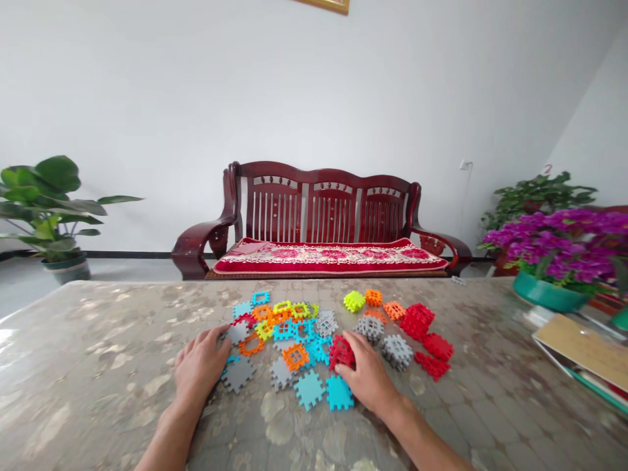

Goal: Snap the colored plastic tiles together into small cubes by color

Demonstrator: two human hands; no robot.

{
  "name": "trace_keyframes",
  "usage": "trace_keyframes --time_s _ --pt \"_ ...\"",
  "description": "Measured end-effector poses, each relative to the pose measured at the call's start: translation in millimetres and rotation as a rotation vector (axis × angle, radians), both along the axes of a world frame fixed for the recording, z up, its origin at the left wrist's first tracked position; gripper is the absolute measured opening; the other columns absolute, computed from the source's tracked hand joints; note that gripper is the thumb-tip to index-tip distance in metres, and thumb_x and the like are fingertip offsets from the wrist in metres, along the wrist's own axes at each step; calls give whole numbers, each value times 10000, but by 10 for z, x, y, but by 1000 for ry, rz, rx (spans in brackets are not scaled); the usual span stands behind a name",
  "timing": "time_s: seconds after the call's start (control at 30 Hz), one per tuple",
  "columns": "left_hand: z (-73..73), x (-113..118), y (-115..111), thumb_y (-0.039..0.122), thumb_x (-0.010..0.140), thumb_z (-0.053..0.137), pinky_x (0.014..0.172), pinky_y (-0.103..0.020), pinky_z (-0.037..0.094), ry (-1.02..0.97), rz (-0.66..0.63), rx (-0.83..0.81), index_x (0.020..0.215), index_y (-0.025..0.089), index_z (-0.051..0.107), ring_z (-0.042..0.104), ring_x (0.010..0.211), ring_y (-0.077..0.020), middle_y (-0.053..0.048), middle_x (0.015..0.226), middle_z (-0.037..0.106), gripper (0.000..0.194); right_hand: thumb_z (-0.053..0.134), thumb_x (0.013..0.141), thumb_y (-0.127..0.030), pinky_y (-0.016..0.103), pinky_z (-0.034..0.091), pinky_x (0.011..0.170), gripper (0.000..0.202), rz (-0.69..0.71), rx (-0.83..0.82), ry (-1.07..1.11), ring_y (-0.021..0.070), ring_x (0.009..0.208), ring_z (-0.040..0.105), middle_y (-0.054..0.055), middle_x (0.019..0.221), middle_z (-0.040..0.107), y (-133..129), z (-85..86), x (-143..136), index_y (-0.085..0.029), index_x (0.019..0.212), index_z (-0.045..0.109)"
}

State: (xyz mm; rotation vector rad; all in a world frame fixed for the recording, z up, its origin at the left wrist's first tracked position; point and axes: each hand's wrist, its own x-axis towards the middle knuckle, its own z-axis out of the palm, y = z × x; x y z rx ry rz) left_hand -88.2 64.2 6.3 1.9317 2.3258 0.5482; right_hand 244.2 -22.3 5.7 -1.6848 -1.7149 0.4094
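My right hand (369,371) grips a red lattice puzzle tile (341,352) between thumb and fingers, just above or on the table; the exact height is unclear. My left hand (202,363) lies on the table at the pile's left edge, fingers loosely extended, nearest to a light grey tile (238,332). Between the hands spreads a loose heap of toothed plastic tiles. Among them are an orange window tile (296,357), a grey tile (238,375), a teal tile (309,390) and a bright blue tile (339,393). Some tiles are partly covered by others.
Right of the heap stand sorted groups: red tiles (417,320), grey tiles (397,351), an orange tile (373,297) and a yellow-green tile (354,301). A flower pot (549,290) and a brown folder (583,350) occupy the table's right side. Beyond it stands a wooden bench (328,203).
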Motion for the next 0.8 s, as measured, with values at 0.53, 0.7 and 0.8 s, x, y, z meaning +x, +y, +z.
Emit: trace_keyframes --time_s 0.53,0.7,0.8 --pt "-22 -37 36 412 899 369 1012 -467 420 7 -12 -2 1277 270 650 572 1206 -322 -89 1326 641 492 597 817 -208 346 456 1009 461 -11 28 62 216 1126 635 71 1249 676 7 32 19 -225 1277 603" --pt "-27 -26 28 401 898 372 1012 -465 416 0 -5 16 1262 269 658 577 1193 -317 -92 1317 645 481 570 832 -240 313 488 900 280 -34 27 140 200 981 671 47 1048 726 32 40 -6 -224 1104 637" --pt "-7 -10 9 399 905 356 1015 -462 408 -13 -10 4 1270 260 650 570 1203 -315 -92 1329 637 489 564 830 -272 298 493 809 149 -27 13 208 192 880 676 25 923 728 55 37 -19 -230 957 629"
